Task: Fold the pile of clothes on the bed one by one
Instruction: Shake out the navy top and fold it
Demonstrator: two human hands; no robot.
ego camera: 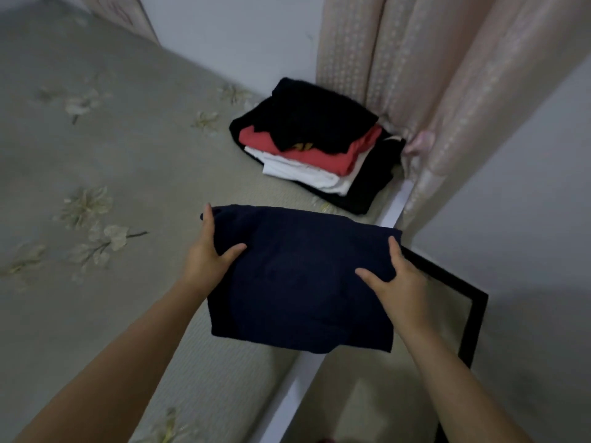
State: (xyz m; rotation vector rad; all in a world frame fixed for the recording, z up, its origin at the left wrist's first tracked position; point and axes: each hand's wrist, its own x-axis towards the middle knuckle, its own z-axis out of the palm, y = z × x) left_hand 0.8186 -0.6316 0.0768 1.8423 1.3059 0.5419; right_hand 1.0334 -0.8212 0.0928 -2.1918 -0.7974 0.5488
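The bed [96, 161] with its flower-pattern cover fills the left of the frame. In the lower centre you hold a folded navy garment [300, 276] over the bed's edge. A stack of folded clothes [316, 145] lies in the upper centre, beside the curtain [447, 91]. Your left hand [208, 251] grips the garment's left edge, and your right hand [396, 279] grips its right edge.

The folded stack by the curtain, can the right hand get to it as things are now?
Probably not yet: the right hand and left hand both grip the navy garment. The bed between it and the folded stack looks free.
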